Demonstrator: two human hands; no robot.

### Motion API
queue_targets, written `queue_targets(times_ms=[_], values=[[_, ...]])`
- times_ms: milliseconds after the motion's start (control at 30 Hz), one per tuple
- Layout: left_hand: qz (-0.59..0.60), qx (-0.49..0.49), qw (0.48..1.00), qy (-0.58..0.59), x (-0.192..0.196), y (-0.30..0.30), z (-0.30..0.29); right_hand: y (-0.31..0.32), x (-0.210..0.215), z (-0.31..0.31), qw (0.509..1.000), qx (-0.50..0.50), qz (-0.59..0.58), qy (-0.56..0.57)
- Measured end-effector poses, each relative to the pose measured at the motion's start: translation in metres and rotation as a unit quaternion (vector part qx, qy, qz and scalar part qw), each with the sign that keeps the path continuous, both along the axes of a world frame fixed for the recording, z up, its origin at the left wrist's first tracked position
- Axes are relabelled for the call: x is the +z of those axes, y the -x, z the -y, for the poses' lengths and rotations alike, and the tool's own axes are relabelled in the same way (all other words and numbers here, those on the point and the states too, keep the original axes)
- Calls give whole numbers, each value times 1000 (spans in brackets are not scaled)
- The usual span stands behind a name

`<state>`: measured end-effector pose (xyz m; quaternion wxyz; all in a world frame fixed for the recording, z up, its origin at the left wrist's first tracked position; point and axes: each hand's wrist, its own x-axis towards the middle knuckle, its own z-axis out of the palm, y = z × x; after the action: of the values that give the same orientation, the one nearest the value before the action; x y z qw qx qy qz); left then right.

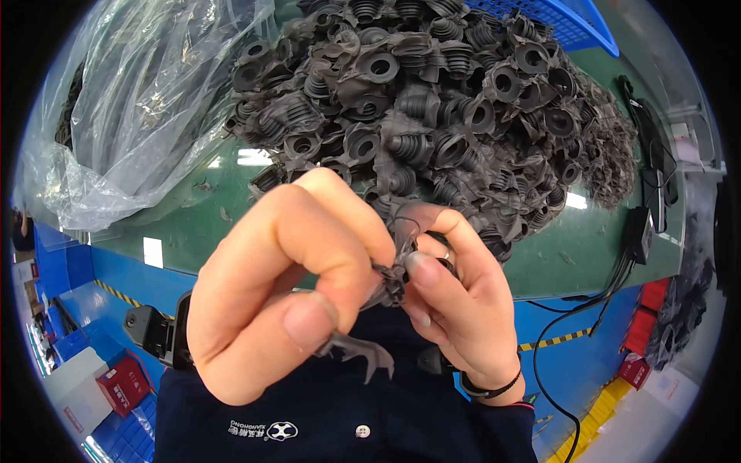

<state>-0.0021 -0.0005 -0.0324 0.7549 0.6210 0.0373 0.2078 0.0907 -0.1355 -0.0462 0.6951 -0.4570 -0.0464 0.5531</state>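
Close under the camera my left hand and my right hand pinch one small dark rubber bellows part between thumbs and fingertips. A thin torn strip of rubber flash hangs from it below my left thumb. Behind the hands a big heap of like black ribbed rubber parts covers the green table. My right wrist bears a thin black band.
A crumpled clear plastic bag lies at the left of the table. A blue crate stands at the back right. Black cables and a small box run along the right edge. Red boxes sit on the blue floor.
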Motion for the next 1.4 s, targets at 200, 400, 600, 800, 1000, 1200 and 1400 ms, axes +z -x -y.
queue_targets(times_ms=[200, 400, 600, 800, 1000, 1200, 1400], values=[[-30, 141, 961, -235, -11, -2, -5, 7, -3, -3, 995, -76, -15, -65], [29, 141, 947, -288, -13, 0, -6, 5, -3, -1, 997, -74, 26, -27], [34, 173, 957, -230, -10, -7, 1, 5, -7, 3, 995, 66, -33, -64], [43, 195, 967, -156, -5, -9, 10, 9, 1, -5, 1000, -20, 11, -20], [65, 121, 983, -118, -8, -4, 9, 9, -6, -9, 995, -73, -61, -35], [-39, 158, 888, -430, -7, -3, -2, 8, -3, -8, 989, -119, -79, -24], [-29, 206, 808, -552, -9, -8, 3, 6, -9, -7, 986, -157, -42, -42]])
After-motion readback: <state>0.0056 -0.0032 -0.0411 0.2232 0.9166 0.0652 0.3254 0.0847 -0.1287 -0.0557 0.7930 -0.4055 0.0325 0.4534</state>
